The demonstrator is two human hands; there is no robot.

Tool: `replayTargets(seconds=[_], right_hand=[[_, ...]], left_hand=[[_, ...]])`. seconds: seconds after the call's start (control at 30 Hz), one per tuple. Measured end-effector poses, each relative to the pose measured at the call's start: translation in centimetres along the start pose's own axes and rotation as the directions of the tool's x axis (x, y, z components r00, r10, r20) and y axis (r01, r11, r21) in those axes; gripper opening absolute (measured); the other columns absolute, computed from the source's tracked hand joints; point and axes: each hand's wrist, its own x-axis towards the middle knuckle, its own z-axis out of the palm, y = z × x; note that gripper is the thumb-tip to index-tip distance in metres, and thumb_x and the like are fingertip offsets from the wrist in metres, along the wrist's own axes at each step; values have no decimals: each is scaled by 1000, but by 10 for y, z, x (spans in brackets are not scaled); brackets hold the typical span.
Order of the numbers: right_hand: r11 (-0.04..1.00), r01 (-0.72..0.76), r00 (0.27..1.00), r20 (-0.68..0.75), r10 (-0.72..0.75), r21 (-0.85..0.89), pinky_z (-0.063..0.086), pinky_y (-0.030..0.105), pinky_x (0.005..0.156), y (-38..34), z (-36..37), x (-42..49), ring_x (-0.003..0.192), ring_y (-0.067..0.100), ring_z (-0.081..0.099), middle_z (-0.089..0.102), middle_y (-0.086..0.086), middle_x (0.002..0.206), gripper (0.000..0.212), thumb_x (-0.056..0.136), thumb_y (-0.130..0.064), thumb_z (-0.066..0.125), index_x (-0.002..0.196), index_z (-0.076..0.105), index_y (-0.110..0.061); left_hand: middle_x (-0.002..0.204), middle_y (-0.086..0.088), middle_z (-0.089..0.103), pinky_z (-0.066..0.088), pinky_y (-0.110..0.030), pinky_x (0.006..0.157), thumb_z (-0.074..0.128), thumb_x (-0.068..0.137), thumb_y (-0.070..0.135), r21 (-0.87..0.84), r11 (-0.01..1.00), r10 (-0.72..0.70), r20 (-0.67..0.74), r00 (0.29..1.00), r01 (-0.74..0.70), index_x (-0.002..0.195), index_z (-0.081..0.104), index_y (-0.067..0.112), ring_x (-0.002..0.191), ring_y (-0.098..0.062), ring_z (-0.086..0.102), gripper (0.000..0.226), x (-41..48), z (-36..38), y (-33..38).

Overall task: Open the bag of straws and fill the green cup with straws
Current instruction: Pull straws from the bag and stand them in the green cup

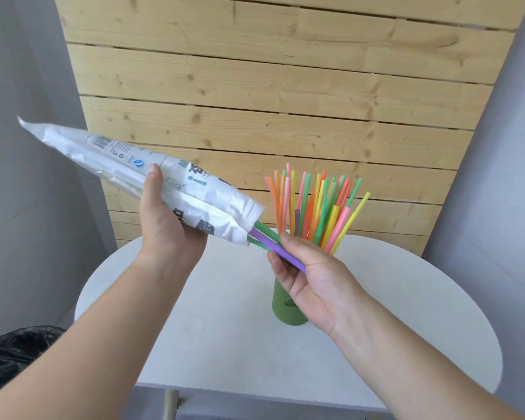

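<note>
My left hand [164,225] grips a white printed straw bag [152,177], held slanted above the table with its open mouth pointing down to the right. A purple straw and green straws [270,241] stick out of that mouth. My right hand [309,277] pinches these straws just below the bag. Behind my right hand stands the green cup [281,310] on the white round table [225,344], partly hidden. Several orange, pink, yellow and green straws [315,207] fan out of the cup's top.
A wooden slat panel [270,101] leans against the grey wall behind the table. A black plastic bin bag [9,359] lies at the lower left, beside the table. A wooden table leg [170,404] shows under the near edge.
</note>
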Motion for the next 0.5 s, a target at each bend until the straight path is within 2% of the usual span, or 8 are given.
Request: replayTargets(seconds=[0.13, 0.3, 0.5], right_hand=[[990, 61, 998, 11, -60, -129, 59, 24, 53, -11, -4, -3, 61, 20, 69, 72, 14, 74, 4, 87, 1, 68, 91, 70, 2], [968, 123, 992, 7, -125, -219, 59, 23, 53, -28, -10, -3, 58, 18, 70, 72, 15, 73, 4, 89, 3, 66, 92, 68, 1], [909, 193, 981, 48, -189, -369, 57, 20, 52, -56, -16, -8, 55, 16, 68, 70, 14, 75, 6, 88, 3, 65, 94, 67, 1]], left_hand=[[91, -1, 82, 58, -48, 103, 64, 101, 48, -76, 997, -36, -71, 997, 30, 107, 73, 17, 93, -24, 81, 32, 5, -5, -1], [105, -6, 82, 56, -52, 105, 64, 101, 48, -141, 989, -60, -84, 995, 48, 115, 73, 15, 106, -28, 79, 37, 13, -13, -2], [96, -9, 83, 58, -51, 101, 64, 100, 50, -197, 977, -102, -81, 991, 85, 112, 73, 13, 92, -30, 82, 39, 16, -17, -3]])
